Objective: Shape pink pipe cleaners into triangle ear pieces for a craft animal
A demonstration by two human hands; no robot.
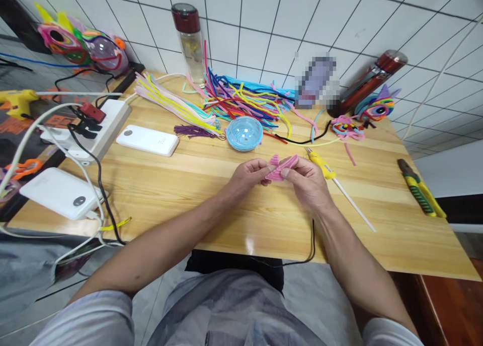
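A small pink ridged piece (pixel 278 170) is held between both hands above the middle of the wooden table. My left hand (pixel 253 176) pinches its left side. On the right side, my right hand (pixel 305 178) grips it between thumb and fingers. Just behind my hands sits a light blue bowl (pixel 244 133). Close to the right of my right hand lies a yellow glue gun (pixel 321 164) with a white glue stick out of its back. Fuzzy stems in many colours (pixel 245 99) are heaped behind the bowl.
White power banks (pixel 148 140) and a power strip (pixel 103 132) with cables occupy the left. Bottles (pixel 187 44) stand near the tiled wall. Green-yellow pliers (pixel 420 189) lie at the right edge. Colourful fuzzy figures (pixel 377 108) sit at the back right and far left.
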